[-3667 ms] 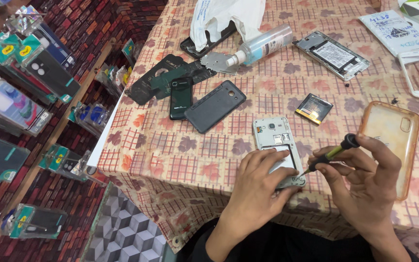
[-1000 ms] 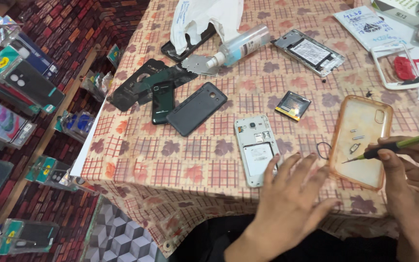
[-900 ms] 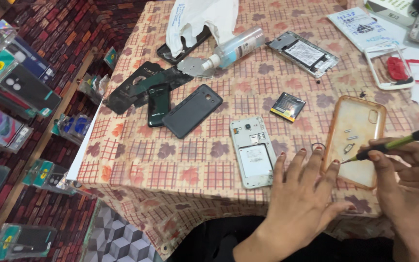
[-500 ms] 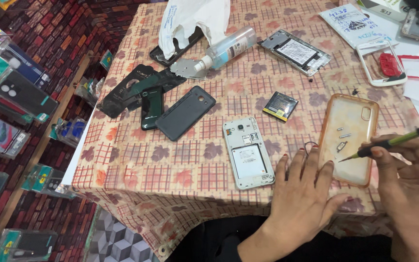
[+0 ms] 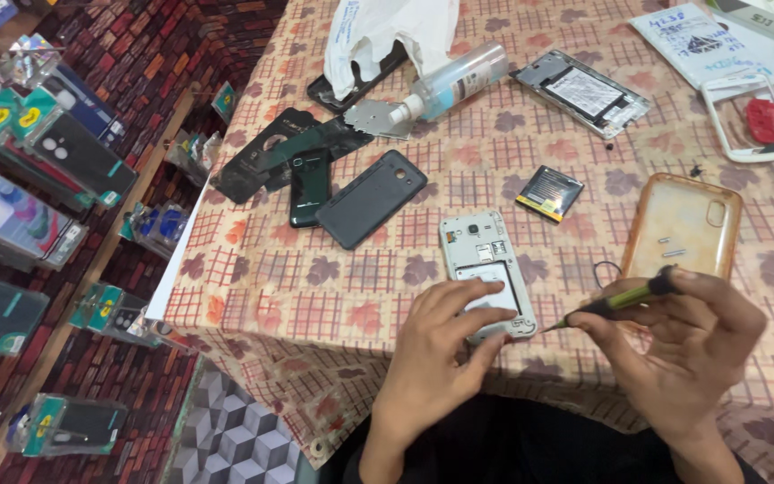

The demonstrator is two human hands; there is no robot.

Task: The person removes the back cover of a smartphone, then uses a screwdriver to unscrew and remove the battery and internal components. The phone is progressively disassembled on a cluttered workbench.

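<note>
Head view showed the left hand [image 5: 445, 336] pressed flat on the lower half of an opened phone [image 5: 485, 273], fingers spread and pinning it to the tabletop [image 5: 253, 305] rather than curled round it. The right hand [image 5: 683, 336] was clenched on a green screwdriver [image 5: 615, 302], whose tip pointed left at the phone's lower right corner, just short of it. From that grip the phone lay directly to the left and slightly farther from the body, its long axis running away from the person, nearly square to the tool's shaft. The left hand was the nearer one, already touching. Beyond the right grip lay a clear orange case [image 5: 683, 224] holding small screws, with a battery [image 5: 550, 193] just past the phone and a dark back cover [image 5: 372, 197] to its far left. The tabletop's near edge ran close under both wrists, leaving little room toward the body; open cloth lay left of the phone.
</note>
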